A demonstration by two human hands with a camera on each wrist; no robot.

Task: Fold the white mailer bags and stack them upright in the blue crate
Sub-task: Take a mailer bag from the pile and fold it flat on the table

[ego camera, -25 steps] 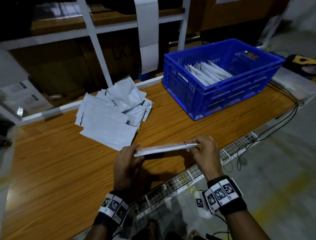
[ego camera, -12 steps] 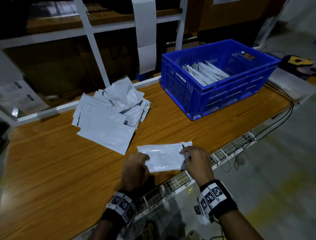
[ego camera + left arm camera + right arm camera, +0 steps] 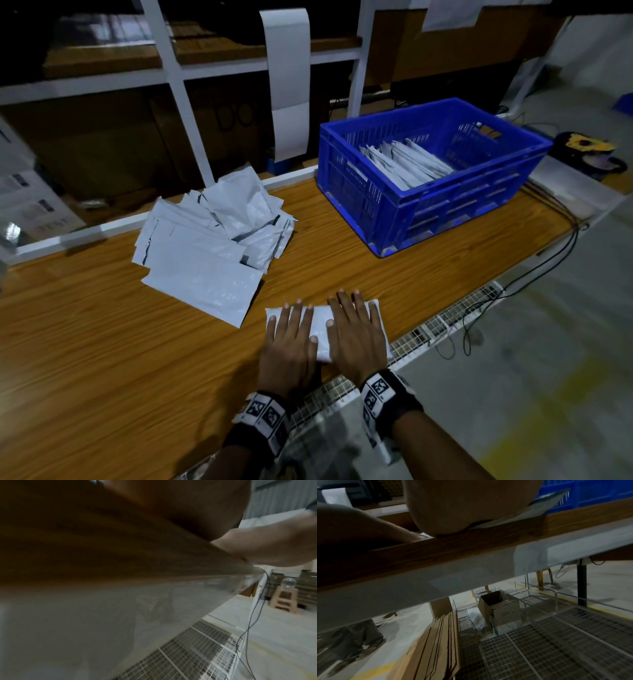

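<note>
A folded white mailer bag (image 3: 320, 325) lies flat on the wooden table near its front edge. My left hand (image 3: 289, 337) and my right hand (image 3: 354, 329) both press down on it with straight, spread fingers, side by side. In the right wrist view a corner of the bag (image 3: 537, 509) sticks out from under my palm. A loose pile of unfolded white mailer bags (image 3: 209, 240) lies to the back left. The blue crate (image 3: 387, 202) stands at the back right, with several folded bags (image 3: 407, 161) leaning upright inside.
White shelf posts (image 3: 181, 99) rise behind the table, with a white paper strip (image 3: 287, 78) hanging between them. Cables (image 3: 534, 260) trail off the table's right end. A wire mesh rack (image 3: 445, 315) runs below the front edge. A yellow-black device (image 3: 587, 150) sits far right.
The bag was held up off the table by both hands, then laid down. Both hands have since flattened on top of it and moved closer together.
</note>
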